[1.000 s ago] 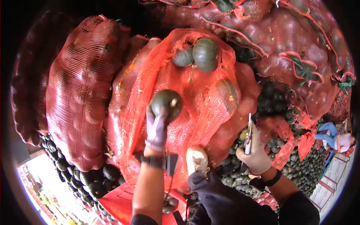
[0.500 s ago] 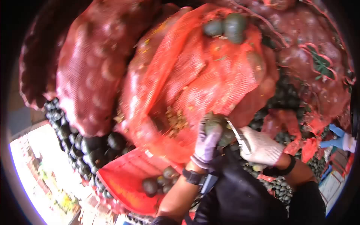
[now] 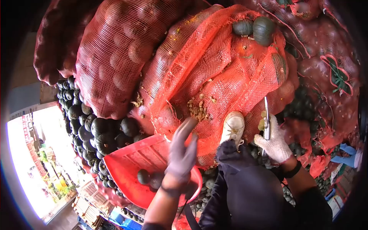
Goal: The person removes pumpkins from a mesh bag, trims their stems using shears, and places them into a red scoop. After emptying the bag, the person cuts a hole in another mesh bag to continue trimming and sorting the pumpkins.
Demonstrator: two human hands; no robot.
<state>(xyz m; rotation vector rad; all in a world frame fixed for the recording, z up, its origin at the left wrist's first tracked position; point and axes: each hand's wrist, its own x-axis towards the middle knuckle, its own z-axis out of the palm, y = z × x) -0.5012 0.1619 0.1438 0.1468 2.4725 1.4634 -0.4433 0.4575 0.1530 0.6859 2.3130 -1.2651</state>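
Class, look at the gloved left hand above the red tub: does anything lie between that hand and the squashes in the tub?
Nothing visible does. The left hand hangs open and blurred over the tub; the squashes lie bare beside the wrist.

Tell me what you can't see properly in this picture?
- Left hand: motion-blurred in the head view, so whether it holds anything can't be told.
- Knife in the right hand: handle hidden inside the glove.
- Red tub: near rim hidden by the left arm.
- Squashes inside the red net sacks: mesh veils them, only lumps show.
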